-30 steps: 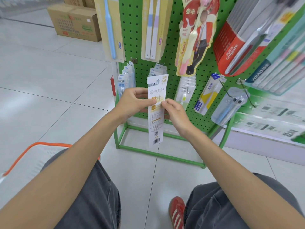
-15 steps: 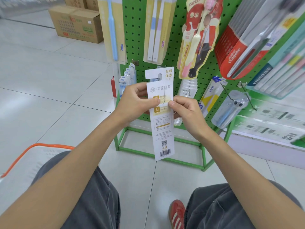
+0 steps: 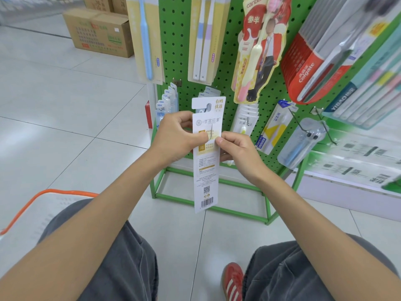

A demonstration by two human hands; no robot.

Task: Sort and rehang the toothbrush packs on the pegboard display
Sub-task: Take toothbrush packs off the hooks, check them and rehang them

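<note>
A long white toothbrush pack [image 3: 206,170] with gold print and a barcode hangs upright in front of the green pegboard [image 3: 225,68]. My left hand [image 3: 175,137] pinches its left edge near the top and my right hand [image 3: 236,148] pinches its right edge at the same height. The pack's hang hole [image 3: 208,106] sits over the tip of a metal peg, in front of a stack of similar packs [image 3: 209,93]. Its back faces me.
Other packs hang on the board: a blue brush pack [image 3: 147,38], a twin pack [image 3: 204,38], a red canban pack [image 3: 258,48], Colgate packs [image 3: 314,61]. An orange-rimmed basket [image 3: 32,205] stands at lower left. Cardboard boxes [image 3: 99,31] sit on the floor behind.
Both hands have lifted the pack from waist height up toward the peg, and its hang hole now reaches the peg tip. The view has drawn closer to the board.
</note>
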